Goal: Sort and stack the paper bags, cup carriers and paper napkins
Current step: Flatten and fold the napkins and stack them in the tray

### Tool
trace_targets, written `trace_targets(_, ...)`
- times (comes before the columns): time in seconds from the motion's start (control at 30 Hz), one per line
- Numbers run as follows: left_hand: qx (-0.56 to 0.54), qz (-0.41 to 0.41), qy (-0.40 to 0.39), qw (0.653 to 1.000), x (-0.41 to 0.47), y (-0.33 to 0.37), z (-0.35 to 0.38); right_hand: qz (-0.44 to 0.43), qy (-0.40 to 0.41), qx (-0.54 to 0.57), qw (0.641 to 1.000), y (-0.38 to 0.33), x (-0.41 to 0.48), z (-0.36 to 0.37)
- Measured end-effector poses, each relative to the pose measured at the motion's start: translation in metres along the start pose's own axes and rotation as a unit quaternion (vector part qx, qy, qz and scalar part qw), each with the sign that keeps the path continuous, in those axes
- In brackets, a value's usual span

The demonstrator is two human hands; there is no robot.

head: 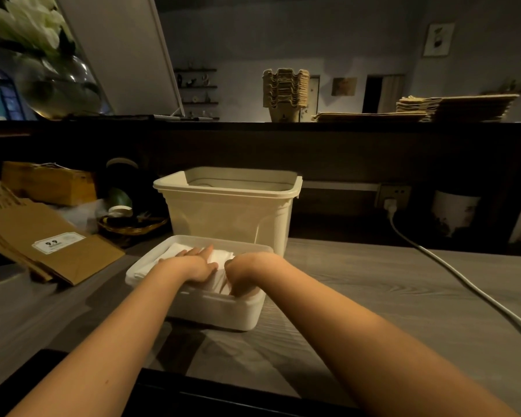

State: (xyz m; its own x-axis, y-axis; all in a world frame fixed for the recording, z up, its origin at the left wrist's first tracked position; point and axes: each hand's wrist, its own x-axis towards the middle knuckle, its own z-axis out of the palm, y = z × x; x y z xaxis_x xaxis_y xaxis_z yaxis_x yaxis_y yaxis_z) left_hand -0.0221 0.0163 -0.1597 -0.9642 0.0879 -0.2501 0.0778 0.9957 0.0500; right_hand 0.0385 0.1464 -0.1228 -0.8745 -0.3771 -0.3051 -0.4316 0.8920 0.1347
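A low white plastic box (214,311) stands on the counter in front of me with white paper napkins (220,255) stacked inside. My left hand (196,264) lies flat on top of the napkins, fingers straight. My right hand (245,273) reaches down into the box's near right corner, fingers bent down beside the napkin stack; its fingertips are hidden. Brown paper bags (51,245) lie fanned out at the left. A stack of cup carriers (285,93) and flat piles of paper bags (451,106) sit on the raised ledge behind.
A taller cream bin (232,206) stands right behind the napkin box. A white cable (451,266) runs across the counter at the right from a wall socket. A glass vase (57,85) and a small basket (133,225) are at the left.
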Motion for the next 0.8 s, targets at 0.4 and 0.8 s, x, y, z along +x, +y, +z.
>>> trace_targets(0.4, -0.015, -0.011, 0.054, 0.998, -0.031, 0.018, -0.018, 0.021, 0.151, 0.054, 0.987, 0.030, -0.031, 0.001)
trace_targets(0.8, -0.075, -0.043, 0.235, 0.968, -0.064, -0.022, -0.005, 0.093, 0.279, 0.164, 0.942, 0.056, -0.055, 0.026)
